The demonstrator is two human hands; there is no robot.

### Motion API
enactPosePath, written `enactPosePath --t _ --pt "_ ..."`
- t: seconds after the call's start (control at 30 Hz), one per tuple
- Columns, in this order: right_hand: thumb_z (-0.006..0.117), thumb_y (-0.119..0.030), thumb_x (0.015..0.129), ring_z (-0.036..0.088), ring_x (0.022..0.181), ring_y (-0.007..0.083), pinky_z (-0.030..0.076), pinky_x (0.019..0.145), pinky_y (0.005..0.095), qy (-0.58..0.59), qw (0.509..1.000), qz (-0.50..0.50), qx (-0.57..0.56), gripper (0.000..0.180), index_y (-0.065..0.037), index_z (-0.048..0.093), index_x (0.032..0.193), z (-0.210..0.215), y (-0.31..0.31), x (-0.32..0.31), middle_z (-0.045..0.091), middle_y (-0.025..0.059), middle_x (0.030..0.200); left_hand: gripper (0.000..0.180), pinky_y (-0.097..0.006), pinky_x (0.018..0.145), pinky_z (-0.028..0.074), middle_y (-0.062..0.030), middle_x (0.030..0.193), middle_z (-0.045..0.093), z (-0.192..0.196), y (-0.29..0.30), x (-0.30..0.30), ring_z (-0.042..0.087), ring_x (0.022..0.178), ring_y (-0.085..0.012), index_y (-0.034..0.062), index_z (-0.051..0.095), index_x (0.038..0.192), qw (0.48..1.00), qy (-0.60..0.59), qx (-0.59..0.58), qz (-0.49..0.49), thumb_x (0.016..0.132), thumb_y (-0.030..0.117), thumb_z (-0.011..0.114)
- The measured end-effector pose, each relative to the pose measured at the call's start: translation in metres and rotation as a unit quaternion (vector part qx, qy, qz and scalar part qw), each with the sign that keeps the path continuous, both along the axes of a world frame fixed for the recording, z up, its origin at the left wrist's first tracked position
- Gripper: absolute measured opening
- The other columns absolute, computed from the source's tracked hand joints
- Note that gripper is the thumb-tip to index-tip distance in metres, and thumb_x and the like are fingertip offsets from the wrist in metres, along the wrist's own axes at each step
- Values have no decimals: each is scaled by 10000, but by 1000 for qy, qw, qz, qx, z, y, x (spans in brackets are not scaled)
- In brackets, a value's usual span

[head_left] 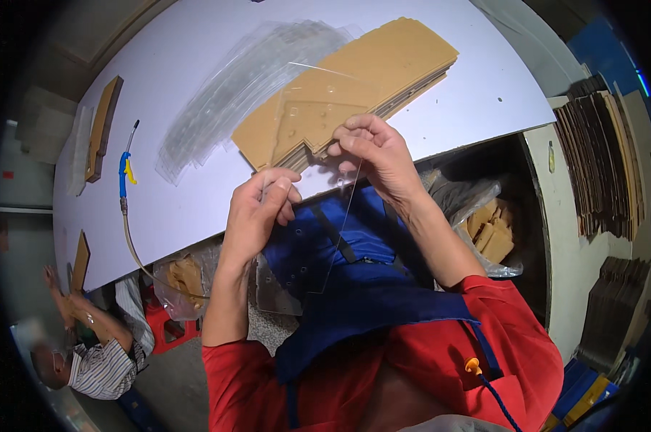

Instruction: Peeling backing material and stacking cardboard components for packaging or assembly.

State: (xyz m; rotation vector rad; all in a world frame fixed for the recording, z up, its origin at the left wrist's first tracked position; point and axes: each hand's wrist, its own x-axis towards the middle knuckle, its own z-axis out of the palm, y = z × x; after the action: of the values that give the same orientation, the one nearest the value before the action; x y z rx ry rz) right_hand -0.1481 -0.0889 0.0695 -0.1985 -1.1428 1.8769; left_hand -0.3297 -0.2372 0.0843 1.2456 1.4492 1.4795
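My left hand [257, 209] and my right hand [372, 155] both pinch one clear plastic sheet [318, 115] with small holes, held up over the near edge of a white table [195, 43]. The left hand grips its lower left edge, the right hand its middle right edge. Behind the sheet lies a stack of brown cardboard-coloured cut panels [383, 65]. To the left of that stack is a fanned pile of more clear sheets [232, 93].
A blue air-blow gun with a hose [125, 173] lies on the table's left part, near brown panels [102, 126]. Plastic bags of brown scraps [487, 230] sit under the table. Stacks of dark cardboard [599, 165] stand at the right. Another person [102, 360] crouches at lower left.
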Motion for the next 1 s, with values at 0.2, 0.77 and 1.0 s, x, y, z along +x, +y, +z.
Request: enactPosePath --t 0.2,0.77,1.0 --pt "732 11 903 751 909 206 628 683 227 28 999 -2 -24 262 -21 609 1132 -5 11 14 704 126 1073 232 -214 588 447 -50 834 668 3 10 7 543 633 -104 -8 678 1141 1000 15 -5 -25 1061 173 558" --pt "729 36 883 763 900 213 637 665 230 21 999 6 -37 232 -36 606 1066 -19 22 21 717 112 924 229 -228 590 456 -74 825 669 7 17 11 568 637 -119 12 710 1083 997 31 -66 -29 1024 198 589" --pt "736 30 881 764 904 205 637 667 229 25 997 12 -69 218 -42 615 1047 -19 23 23 722 110 914 213 -219 575 450 -56 815 656 4 20 11 558 619 -114 28 702 1081 996 25 -73 -36 1051 201 580"
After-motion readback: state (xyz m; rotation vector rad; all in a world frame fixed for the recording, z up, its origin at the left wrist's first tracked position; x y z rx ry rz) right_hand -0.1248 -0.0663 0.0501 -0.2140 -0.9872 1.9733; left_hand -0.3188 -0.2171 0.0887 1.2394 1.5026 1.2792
